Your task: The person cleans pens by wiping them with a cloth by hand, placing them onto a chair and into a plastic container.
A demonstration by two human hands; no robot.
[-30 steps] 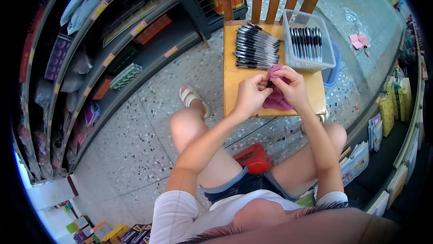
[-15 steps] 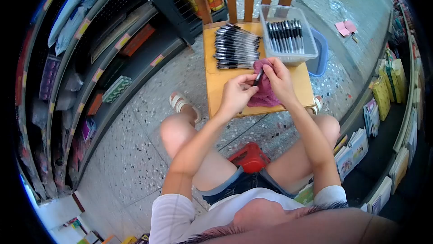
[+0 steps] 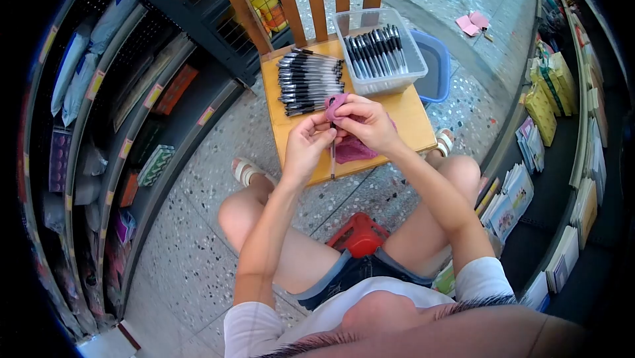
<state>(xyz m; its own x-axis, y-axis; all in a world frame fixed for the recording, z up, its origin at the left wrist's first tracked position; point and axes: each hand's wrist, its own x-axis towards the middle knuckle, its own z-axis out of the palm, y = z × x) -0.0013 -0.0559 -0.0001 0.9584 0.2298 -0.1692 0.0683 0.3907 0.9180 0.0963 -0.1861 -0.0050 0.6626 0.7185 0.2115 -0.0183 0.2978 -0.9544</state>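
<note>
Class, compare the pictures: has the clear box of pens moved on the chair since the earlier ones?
No. Judged against the chair seat, the clear box stays at its back right corner; the camera's view has shifted.

A wooden chair stands beneath the left hand and right hand, its slatted back beyond them. Speckled floor surrounds it; dark shelving curves to their left, stocked shelves to their right.
</note>
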